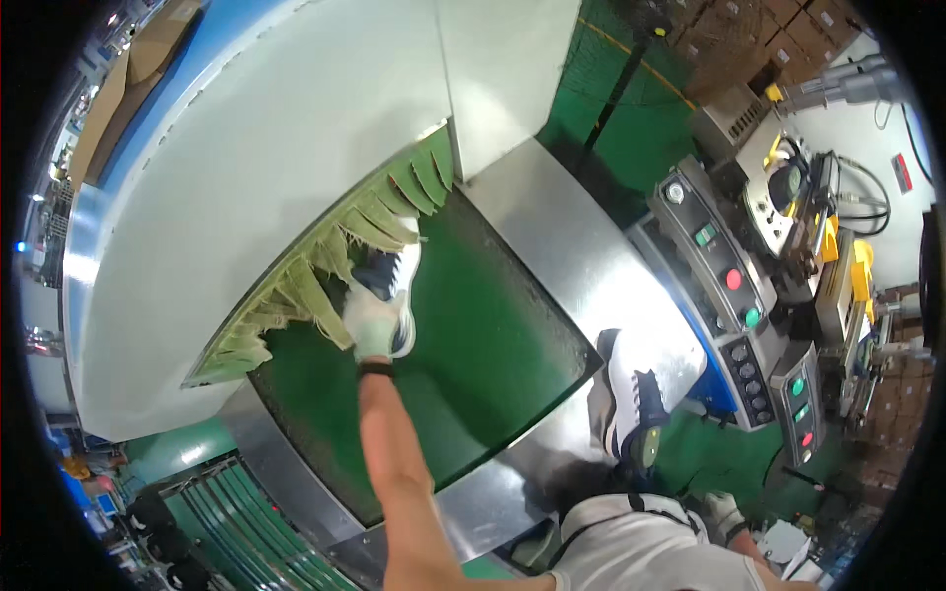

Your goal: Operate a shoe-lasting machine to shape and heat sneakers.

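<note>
My left hand [371, 320], in a pale glove, grips the near end of a dark and white sneaker [406, 276]. The shoe lies on the green conveyor belt [473, 315], its far part against the frayed green strip curtain [325, 261] of a white machine. Some strips hang over the shoe and hide part of it. A second dark and white sneaker [623, 389] rests on the metal frame to the right. My right hand [724, 512], also gloved, hangs low beside my body; its fingers are too small and unclear to read.
The white machine housing [296, 108] rises beyond the belt, framed by a metal border [552, 217]. At right stands another machine with a button panel [714, 246]. A roller rack [241, 532] is at lower left; stacked cartons [759, 39] stand at far right.
</note>
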`<state>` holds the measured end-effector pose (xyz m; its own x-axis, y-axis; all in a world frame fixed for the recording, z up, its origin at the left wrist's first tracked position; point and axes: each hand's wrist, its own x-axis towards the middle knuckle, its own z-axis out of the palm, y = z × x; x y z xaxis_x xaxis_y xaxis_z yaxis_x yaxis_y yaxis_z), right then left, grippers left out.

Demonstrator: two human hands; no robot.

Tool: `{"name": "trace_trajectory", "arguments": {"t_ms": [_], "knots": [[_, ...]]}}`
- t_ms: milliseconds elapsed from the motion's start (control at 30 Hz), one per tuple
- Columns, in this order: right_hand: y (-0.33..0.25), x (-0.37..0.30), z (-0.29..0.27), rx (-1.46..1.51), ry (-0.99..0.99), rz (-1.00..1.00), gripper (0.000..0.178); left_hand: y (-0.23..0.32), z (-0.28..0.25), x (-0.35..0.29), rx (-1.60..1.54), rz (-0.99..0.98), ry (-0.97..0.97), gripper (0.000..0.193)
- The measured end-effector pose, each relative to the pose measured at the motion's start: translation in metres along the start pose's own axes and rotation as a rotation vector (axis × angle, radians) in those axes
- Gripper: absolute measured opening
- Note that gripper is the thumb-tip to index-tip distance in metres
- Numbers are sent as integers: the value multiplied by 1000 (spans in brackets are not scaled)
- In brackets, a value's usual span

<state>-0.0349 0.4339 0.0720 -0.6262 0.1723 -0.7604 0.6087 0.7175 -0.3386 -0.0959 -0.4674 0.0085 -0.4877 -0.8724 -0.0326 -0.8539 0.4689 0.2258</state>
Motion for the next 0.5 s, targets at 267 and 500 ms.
{"name": "trace_trajectory", "arguments": {"t_ms": [267, 500], "knots": [[-108, 40, 17, -85, -21, -235, 38, 45, -14, -203, -412, -162, -367, 89], [-228, 1, 25, -100, -23, -599, 50, 46, 5, -186, -297, 552, -301, 35]]}}
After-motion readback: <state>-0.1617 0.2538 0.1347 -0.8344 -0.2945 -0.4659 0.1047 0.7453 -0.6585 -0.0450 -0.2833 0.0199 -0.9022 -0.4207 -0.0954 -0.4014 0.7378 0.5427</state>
